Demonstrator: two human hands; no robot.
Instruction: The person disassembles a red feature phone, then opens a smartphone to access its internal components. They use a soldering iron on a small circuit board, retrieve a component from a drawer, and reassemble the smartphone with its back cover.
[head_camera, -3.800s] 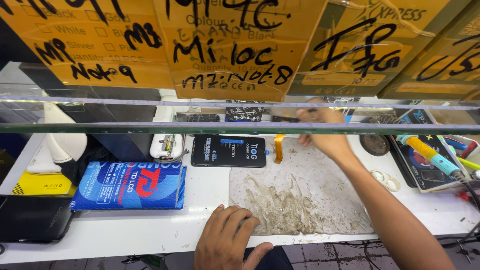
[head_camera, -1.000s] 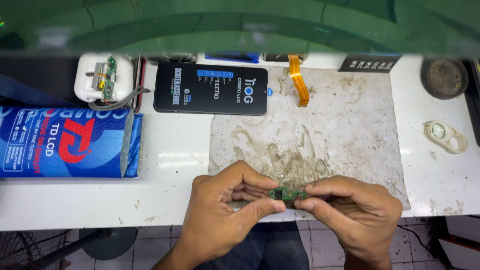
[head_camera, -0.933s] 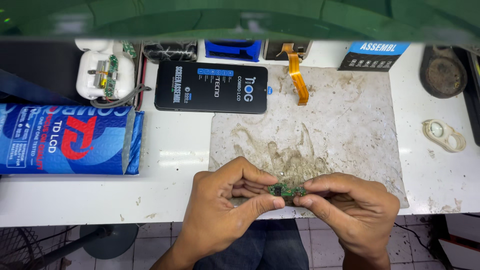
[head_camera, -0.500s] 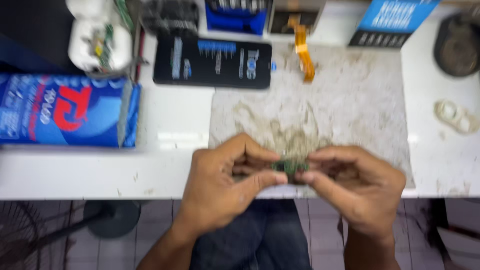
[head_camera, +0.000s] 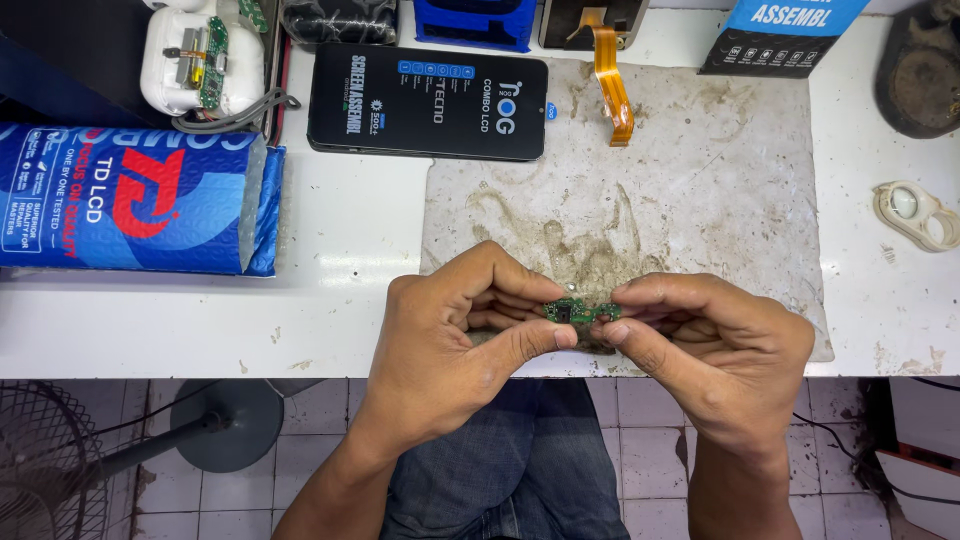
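Small green circuit board (head_camera: 581, 312) pinched from both ends just above the front edge of the white workbench (head_camera: 330, 240), over the front edge of the stained grey work mat (head_camera: 700, 190). Left hand (head_camera: 455, 335) closed on the board's left end, thumb below and curled fingers above. Right hand (head_camera: 715, 340) closed on the right end the same way, fingertips meeting the left hand's over the board. Both wrists hanging past the bench's front edge, above jeans-clad legs (head_camera: 500, 460) and tiled floor (head_camera: 650, 450).

Toward the back edge, black phone display panel (head_camera: 428, 100) lying flat, its right end overlapping the mat's back left corner. Just right of it, orange flex cable (head_camera: 612, 85) running from the back edge onto the mat. Blue padded pouch (head_camera: 135, 198) along the left side, well apart from the hands. White device with a small green board on top (head_camera: 200, 60) at the back left corner. Cream-coloured ring-shaped part (head_camera: 915, 212) near the right edge. Dark round dish (head_camera: 920, 70) at the back right corner. Fan base (head_camera: 215, 425) on the floor under the left part of the bench.
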